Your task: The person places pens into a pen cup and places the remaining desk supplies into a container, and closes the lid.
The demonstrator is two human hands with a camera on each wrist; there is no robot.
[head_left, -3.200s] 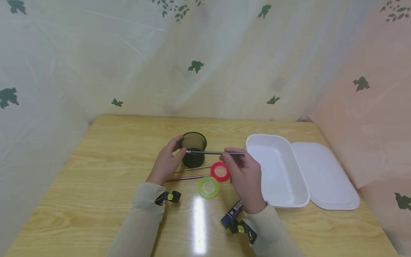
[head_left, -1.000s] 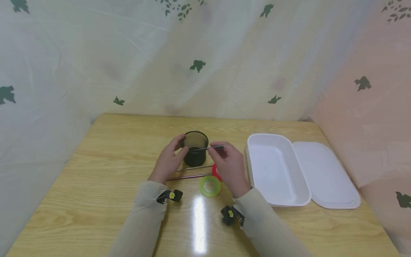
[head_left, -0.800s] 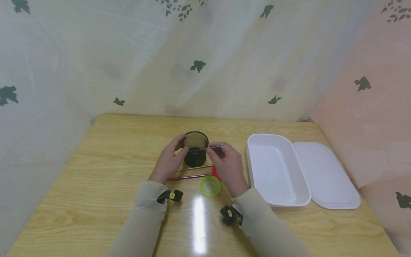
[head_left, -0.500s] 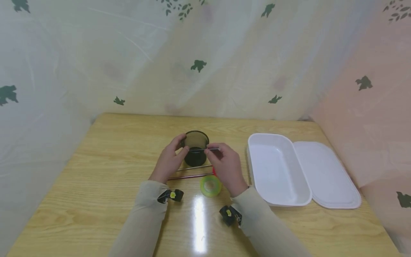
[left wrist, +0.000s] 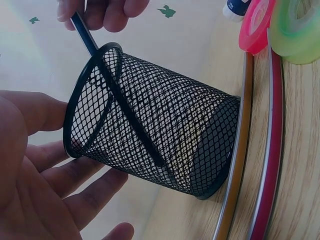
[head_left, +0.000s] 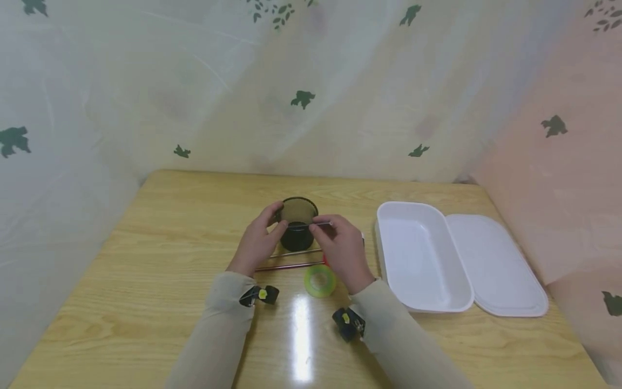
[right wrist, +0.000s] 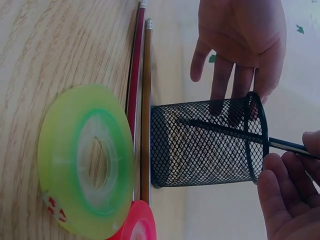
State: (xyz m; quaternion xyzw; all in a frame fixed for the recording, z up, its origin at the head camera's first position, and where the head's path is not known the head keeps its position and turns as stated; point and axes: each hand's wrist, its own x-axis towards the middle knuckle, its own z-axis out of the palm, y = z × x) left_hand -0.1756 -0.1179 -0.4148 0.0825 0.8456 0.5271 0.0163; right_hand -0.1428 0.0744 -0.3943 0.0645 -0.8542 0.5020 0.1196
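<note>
A black mesh pen cup (head_left: 297,241) stands upright on the wooden table. My left hand (head_left: 257,243) grips its rim from the left, the fingers spread around the far side in the left wrist view. My right hand (head_left: 342,251) pinches a dark pencil (right wrist: 290,146) by its upper end, just beyond the cup's rim. The pencil's lower length slants down inside the cup, visible through the mesh (left wrist: 200,105). In front of the cup lie a gold pencil (right wrist: 146,100) and a red pencil (head_left: 291,266), side by side.
A green tape roll (head_left: 319,281) and a red tape roll (left wrist: 257,25) lie near the pencils. Beside the red one is a dark blue and white tube (left wrist: 236,8). To the right, a white container (head_left: 381,243) stands next to its flat lid (head_left: 500,265).
My right hand has moved left toward the cup, bringing the pencil from level in front of it to partly inside. The left hand stays at the rim.
</note>
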